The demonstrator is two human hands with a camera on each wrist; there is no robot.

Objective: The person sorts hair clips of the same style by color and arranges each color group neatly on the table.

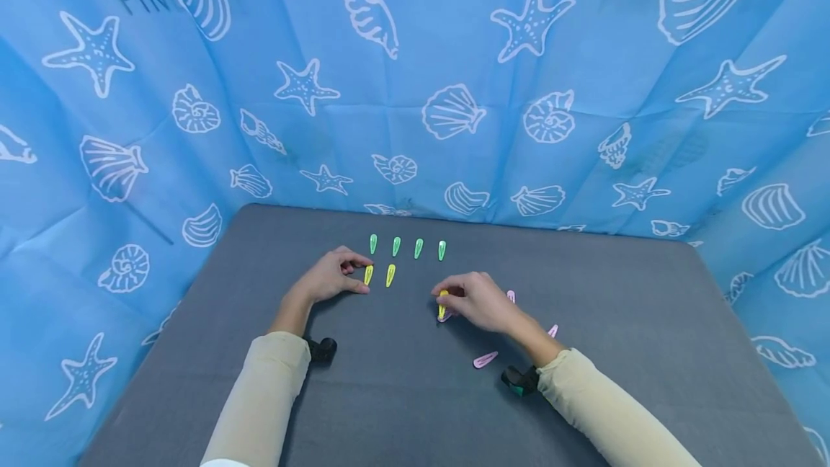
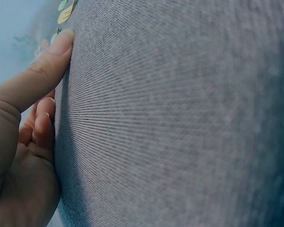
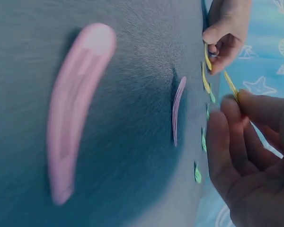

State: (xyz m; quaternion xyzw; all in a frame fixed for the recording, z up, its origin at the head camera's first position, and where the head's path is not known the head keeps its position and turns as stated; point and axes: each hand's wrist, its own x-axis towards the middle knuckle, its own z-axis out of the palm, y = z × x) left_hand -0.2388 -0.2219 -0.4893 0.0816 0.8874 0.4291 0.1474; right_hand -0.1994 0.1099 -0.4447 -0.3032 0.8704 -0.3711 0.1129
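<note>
Between the thumb and fingertips of my right hand point(image 1: 483, 301) a yellow hair clip point(image 1: 443, 305) is pinched, raised above the table in the right wrist view. A pink hair clip point(image 1: 445, 317) lies beneath it, partly covered. My left hand point(image 1: 331, 276) rests low at the table, thumb and index finger at the two ends of another yellow hair clip point(image 1: 368, 275). Just to its right lies one more yellow clip point(image 1: 390, 276). Behind these, several green hair clips point(image 1: 418, 248) form a row. In the left wrist view the thumb point(image 2: 61, 42) hides most of the clips.
More pink clips are scattered around my right forearm, one point(image 1: 485, 359) in front of it and another point(image 1: 553, 331) beside the wrist. The grey cloth-covered table point(image 1: 389, 395) ends at a blue curtain point(image 1: 402, 78) with shells and starfish. Each wrist wears a black camera point(image 1: 322, 350).
</note>
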